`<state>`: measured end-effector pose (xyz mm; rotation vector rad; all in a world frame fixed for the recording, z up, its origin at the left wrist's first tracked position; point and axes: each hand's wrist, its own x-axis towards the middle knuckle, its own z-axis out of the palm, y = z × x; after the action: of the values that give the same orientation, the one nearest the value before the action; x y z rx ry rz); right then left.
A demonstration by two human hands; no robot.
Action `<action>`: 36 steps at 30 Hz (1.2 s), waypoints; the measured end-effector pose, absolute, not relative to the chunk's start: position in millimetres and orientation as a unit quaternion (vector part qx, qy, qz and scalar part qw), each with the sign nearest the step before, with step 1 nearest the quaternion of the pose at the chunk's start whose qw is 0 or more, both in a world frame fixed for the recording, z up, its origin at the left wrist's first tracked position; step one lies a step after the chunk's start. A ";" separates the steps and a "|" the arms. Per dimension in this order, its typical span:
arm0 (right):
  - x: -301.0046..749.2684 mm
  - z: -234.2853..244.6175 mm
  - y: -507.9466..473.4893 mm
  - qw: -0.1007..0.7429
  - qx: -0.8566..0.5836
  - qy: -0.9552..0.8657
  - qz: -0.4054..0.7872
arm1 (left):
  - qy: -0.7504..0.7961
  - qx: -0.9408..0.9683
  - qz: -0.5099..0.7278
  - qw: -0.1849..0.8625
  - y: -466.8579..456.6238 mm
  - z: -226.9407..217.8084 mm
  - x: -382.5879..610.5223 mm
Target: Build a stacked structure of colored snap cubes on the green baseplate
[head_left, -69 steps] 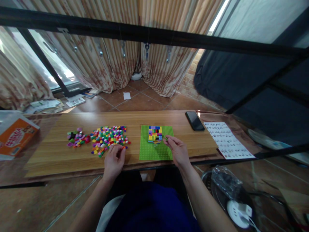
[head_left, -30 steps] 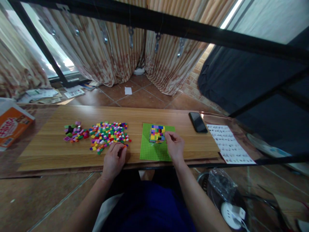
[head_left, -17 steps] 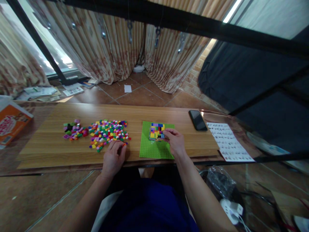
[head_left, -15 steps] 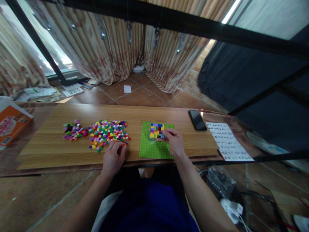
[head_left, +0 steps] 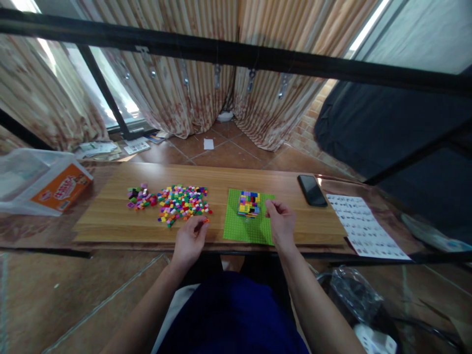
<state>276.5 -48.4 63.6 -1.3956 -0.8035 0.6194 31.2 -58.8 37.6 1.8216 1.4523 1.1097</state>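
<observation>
My left hand (head_left: pixel 191 239) is closed at the near right edge of the brick pile, with a small orange toy brick (head_left: pixel 206 221) pinched at its fingertips. To the right, a block built of many-coloured bricks (head_left: pixel 249 204) stands on a green studded baseplate (head_left: pixel 236 230). Over the baseplate's right edge, my right hand (head_left: pixel 282 223) is apart from that build. Its thumb and fingers are pressed together, and anything between them is hidden. Loose small bricks (head_left: pixel 183 202) of many colours lie spread left of the baseplate.
A smaller heap of mixed pieces (head_left: pixel 140 197) lies farther left on the wooden board (head_left: pixel 121 223). At the far left is a clear plastic box (head_left: pixel 22 182) with an orange label. A phone (head_left: pixel 312 190) and a printed sheet (head_left: pixel 363 223) lie right. A black bar (head_left: pixel 236 56) crosses above.
My right hand has come off the brick build and moved right. The left hand stays by the pile, its orange brick now showing more. The camera view has turned left.
</observation>
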 end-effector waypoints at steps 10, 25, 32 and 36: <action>218.2 66.9 -93.4 0.529 -0.536 -0.547 0.364 | 0.470 0.582 0.420 0.513 -74.1 68.6 69.6; 273.3 73.4 -85.2 0.464 -0.577 -0.659 0.133 | 0.455 0.417 0.391 0.683 -61.0 71.7 129.1; 302.7 69.1 -44.8 0.333 -0.608 -0.721 0.022 | 0.477 0.620 0.392 0.485 -36.8 62.4 132.3; 301.0 69.3 -41.8 0.279 -0.614 -0.739 0.003 | 0.445 0.644 0.341 0.521 -33.3 66.6 142.2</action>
<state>301.0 -41.8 69.3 -1.6459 -1.9814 0.0069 142.2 -33.3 66.6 1.5432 1.0661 0.8179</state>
